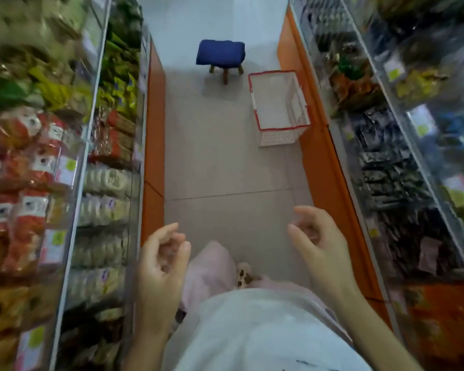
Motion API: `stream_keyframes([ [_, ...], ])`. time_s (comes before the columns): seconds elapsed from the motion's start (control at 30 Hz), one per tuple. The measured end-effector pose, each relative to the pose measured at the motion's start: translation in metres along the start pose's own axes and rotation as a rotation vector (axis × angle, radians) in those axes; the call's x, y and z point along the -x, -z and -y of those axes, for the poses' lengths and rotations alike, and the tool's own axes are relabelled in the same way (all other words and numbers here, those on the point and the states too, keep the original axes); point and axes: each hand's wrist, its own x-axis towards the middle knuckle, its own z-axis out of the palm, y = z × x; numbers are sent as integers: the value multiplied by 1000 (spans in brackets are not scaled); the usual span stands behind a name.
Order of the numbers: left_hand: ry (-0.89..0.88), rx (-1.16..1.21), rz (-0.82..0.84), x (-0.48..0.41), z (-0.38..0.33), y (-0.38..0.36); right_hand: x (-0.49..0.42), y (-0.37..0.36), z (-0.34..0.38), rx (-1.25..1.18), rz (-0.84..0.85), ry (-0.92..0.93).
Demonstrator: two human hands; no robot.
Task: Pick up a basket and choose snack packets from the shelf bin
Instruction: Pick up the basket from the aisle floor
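head view looks down a narrow aisle. both hands hover in front of the person's body with nothing in them. the left hand (162, 259) has its fingers loosely curled toward the thumb. the right hand (319, 245) is much the same, palm turned inward, fingers relaxed and apart from the thumb. they read as idle hands, free for a pick that has not begun.

the basket (279, 136) stands upright on the tiled floor (220, 167) at the floor's right edge, up against the orange base panel (327, 167) of the right-hand shelving (423, 167). it was probably parked there to keep the walkway open. it is well apart from both hands, farther up the aisle. it looks like white plastic lattice with a red rim, rectangular, open-topped and seemingly empty; i can't make out handles. i'd judge it light and rigid, easy to lift with one hand.

just beyond it, nearer the middle of the floor, stands a small stool (220, 53) with a blue padded top and wooden legs.

snack packets (24, 145) fill the left-hand shelving (77, 199): glossy, crinkled bags in red, green, yellow and pale tones, stacked in rows so their faces show. the right-hand shelves hold darker packets (386, 170), too blurred to read. small labels (66, 170) hang on the shelf fronts.
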Motion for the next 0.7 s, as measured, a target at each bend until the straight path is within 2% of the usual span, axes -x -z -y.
stream_keyframes([
  [0.23,30,-32,-35,-222,-25,-45,-245,-56,80,-41,-6,18],
  [0.4,-53,-51,-48,-412,-67,-71,-366,-85,122,-73,-37,-72],
  [0.57,-75,-28,36,-583,-115,-122,-465,-98,145,-73,-95,-171],
  [0.7,-144,-82,83,-710,-135,-168,-594,-118,172,-89,-165,-159],
])
